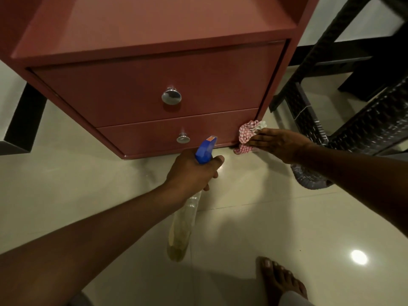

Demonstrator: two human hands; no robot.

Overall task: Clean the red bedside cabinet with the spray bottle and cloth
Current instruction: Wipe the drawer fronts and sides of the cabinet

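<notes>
The red bedside cabinet [154, 89] fills the upper frame, with two drawers and a round metal knob on each. My left hand [192, 171] grips the neck of a clear spray bottle [183, 228] with a blue trigger head aimed at the lower drawer. The bottle's body hangs down over the floor. My right hand [280, 144] presses a red-and-white checked cloth [247, 134] with straight fingers against the cabinet's lower right corner.
A dark wicker chair [344, 120] stands close to the right of the cabinet. A dark furniture leg [26, 115] is at the left. The floor [254, 217] is glossy cream tile. My bare foot [280, 281] is at the bottom right.
</notes>
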